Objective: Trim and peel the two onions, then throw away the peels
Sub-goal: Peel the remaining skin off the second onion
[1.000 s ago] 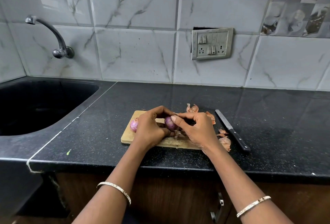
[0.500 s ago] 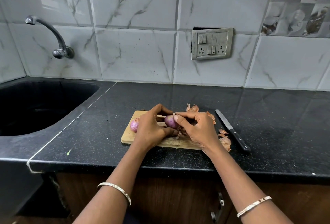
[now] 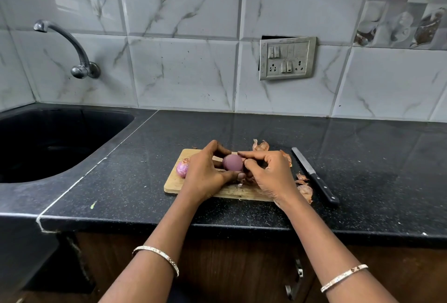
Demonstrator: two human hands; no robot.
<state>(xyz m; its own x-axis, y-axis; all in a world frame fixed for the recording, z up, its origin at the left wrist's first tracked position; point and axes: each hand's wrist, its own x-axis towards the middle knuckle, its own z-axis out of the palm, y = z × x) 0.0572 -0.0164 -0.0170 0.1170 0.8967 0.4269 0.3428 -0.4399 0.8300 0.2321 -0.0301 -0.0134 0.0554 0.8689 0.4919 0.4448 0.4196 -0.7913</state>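
White tiles [image 3: 181, 73] veined with grey cover the wall, glossy, with a pale reflection at the upper left. A curved metal tap [image 3: 72, 46] juts from them over a dark sink [image 3: 36, 138]. A grey switch plate [image 3: 287, 58] hangs slightly crooked. The speckled black surface [image 3: 362, 157] tops brown wooden cabinets [image 3: 229, 266].

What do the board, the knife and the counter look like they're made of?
Board: pale wood, matt, grain showing.
Knife: bright steel-like blade; black handle with pale rivets, probably plastic or wood.
Counter: black speckled polished stone, likely granite; it reflects the tiles.
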